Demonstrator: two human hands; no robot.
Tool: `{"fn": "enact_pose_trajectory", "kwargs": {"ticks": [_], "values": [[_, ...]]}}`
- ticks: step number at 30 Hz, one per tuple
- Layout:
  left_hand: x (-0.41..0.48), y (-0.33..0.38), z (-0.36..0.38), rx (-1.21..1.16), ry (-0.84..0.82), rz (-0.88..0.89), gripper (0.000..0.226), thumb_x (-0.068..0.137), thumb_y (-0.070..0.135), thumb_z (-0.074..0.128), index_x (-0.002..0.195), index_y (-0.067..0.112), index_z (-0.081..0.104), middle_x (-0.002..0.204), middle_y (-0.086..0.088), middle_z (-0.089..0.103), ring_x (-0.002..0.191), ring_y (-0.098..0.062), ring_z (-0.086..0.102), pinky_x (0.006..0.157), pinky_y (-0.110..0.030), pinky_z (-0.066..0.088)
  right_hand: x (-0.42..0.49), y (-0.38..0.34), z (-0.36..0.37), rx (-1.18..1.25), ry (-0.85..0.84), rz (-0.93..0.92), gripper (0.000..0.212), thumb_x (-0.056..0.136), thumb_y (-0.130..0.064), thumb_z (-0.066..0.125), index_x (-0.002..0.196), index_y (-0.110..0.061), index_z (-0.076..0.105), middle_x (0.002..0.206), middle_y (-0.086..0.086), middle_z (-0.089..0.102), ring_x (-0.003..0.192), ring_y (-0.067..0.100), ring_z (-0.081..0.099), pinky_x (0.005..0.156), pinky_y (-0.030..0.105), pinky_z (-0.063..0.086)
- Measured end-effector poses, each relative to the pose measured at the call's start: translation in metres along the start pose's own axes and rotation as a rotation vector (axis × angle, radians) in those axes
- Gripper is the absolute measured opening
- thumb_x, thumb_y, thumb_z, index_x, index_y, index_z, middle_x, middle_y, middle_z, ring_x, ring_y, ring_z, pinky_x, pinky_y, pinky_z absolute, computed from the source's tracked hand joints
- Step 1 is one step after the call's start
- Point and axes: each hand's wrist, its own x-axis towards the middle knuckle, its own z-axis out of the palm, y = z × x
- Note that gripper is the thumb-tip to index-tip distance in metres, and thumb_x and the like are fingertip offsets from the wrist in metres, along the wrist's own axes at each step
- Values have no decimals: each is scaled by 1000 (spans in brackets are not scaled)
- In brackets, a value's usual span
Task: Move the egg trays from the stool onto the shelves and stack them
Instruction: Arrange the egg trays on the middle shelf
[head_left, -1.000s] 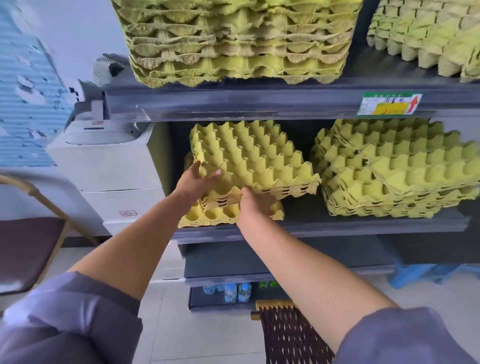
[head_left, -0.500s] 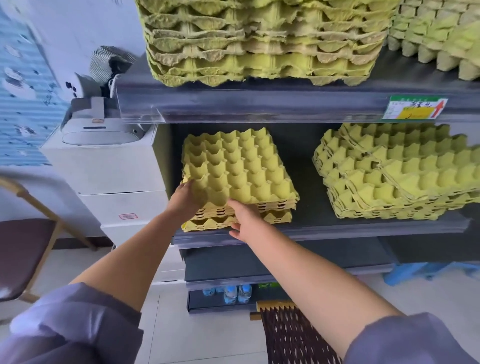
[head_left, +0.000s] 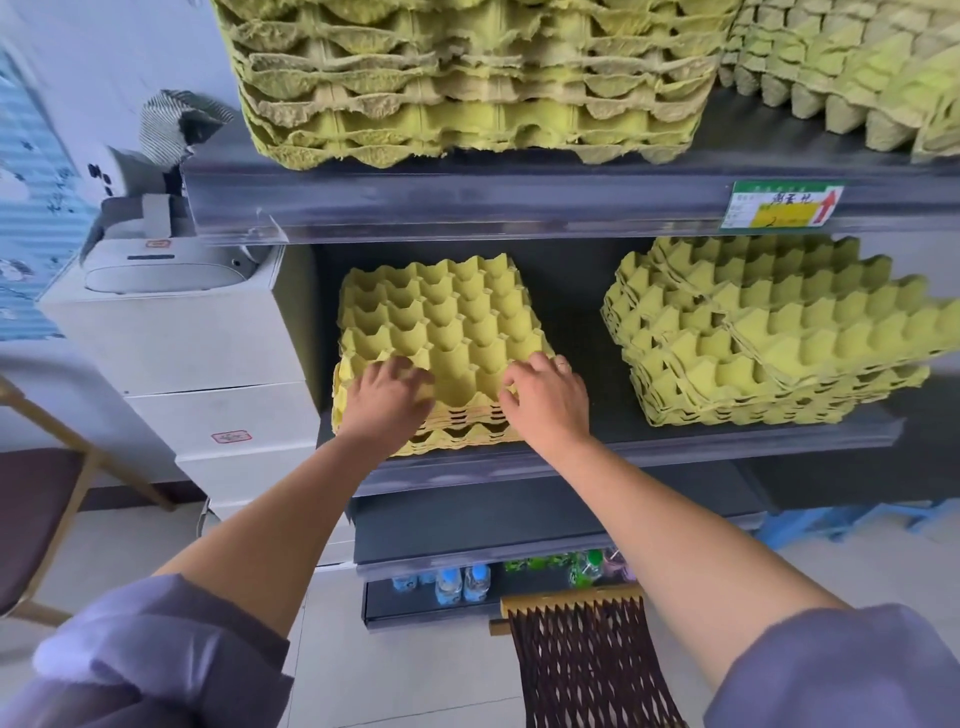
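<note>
A short stack of yellow egg trays (head_left: 441, 322) lies on the left of the middle shelf (head_left: 649, 457). Its top tray sits flat and lined up with those under it. My left hand (head_left: 387, 395) rests palm down on the tray's front left part, fingers spread. My right hand (head_left: 545, 400) lies on the front right corner, with its fingers over the tray's edge. Neither hand lifts a tray. A dark woven seat with a wooden edge (head_left: 587, 670), at the bottom of the view, shows no trays on it.
A second, less tidy tray stack (head_left: 769, 332) fills the shelf's right side. Taller stacks (head_left: 467, 83) stand on the shelf above. A white cabinet (head_left: 197, 332) adjoins the shelf on the left, with a chair (head_left: 36, 519) beyond it. Bottles (head_left: 462, 582) stand on the bottom shelf.
The tilted tray I held has been lowered flat onto the left stack. Both hands have moved from its front edge onto its top.
</note>
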Motion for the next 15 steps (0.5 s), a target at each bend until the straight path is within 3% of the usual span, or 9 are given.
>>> {"fn": "enact_pose_trajectory", "kwargs": {"ticks": [2,4,5,7,9,12,15], "values": [[-3,6,3,155,-110,107,48,90,43,54,135,33,42,148,0,25,136,-26,26,112,-49,24,1,13,3,-120,-124,-125,37,88,-47,56,116,-23,62,120,2,51,117,27,43,99,45,34],[-6,6,11,311,-164,117,63,83,44,63,138,33,33,150,0,16,136,-28,23,108,-53,28,3,21,4,-181,-302,-198,47,84,-49,61,123,-25,55,125,3,44,124,28,37,108,54,26],[-7,5,15,370,-171,116,70,80,43,66,139,32,29,150,0,12,136,-28,21,106,-55,30,3,24,4,-196,-359,-225,48,85,-44,64,126,-24,51,125,4,43,123,29,38,105,52,32],[-10,4,21,442,-163,120,77,78,39,70,139,31,22,151,-2,6,136,-29,19,103,-55,33,0,24,7,-218,-347,-267,41,89,-23,61,127,-19,45,120,8,44,113,31,45,82,41,44],[-12,5,24,471,-146,121,77,80,27,70,138,30,20,151,-3,4,136,-30,18,102,-54,36,-3,22,10,-225,-264,-276,35,89,-6,54,122,-16,45,112,10,46,103,32,51,65,34,39],[-13,6,24,490,-140,126,80,79,4,65,138,29,18,151,-5,2,136,-31,18,100,-48,41,-5,20,11,-215,-232,-285,33,86,-1,53,116,-14,47,103,9,45,97,30,52,62,33,33],[-7,6,20,490,-146,136,83,76,-2,64,139,28,19,151,-6,4,136,-32,20,96,-44,45,-1,20,8,-195,-261,-269,38,82,0,53,116,-15,48,91,6,36,91,29,48,58,31,31]]}}
